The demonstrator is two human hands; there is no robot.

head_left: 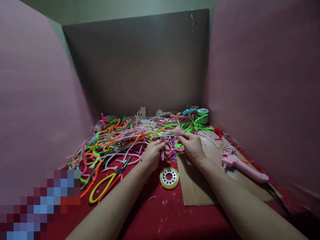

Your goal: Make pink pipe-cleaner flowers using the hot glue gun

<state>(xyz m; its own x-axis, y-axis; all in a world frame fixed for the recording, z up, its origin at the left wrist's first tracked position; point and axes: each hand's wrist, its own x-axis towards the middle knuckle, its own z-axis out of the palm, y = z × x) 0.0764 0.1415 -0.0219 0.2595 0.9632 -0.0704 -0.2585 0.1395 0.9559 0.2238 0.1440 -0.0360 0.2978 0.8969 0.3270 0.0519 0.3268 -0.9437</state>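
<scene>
Between the thumb and fingers of my left hand [155,153] is a folded pink pipe cleaner [163,146], standing roughly upright. My right hand [192,146] pinches a second pink pipe-cleaner piece [178,131], bent into a small petal-like loop, a little higher up. The two pieces are held apart. Just below the hands, a roll of clear yellowish tape [169,178] lies flat on the red cloth [150,216]. Purple pipe cleaners [172,148] show in the gap between my hands.
A tangled heap of coloured pipe cleaners [120,140] spreads at the left. Yellow-handled scissors [110,181] lie before it. On the right, a pink glue gun [246,166] with a cord rests on a cardboard sheet [197,190]. A green-lidded jar [202,116] stands behind. Pink side walls enclose the space.
</scene>
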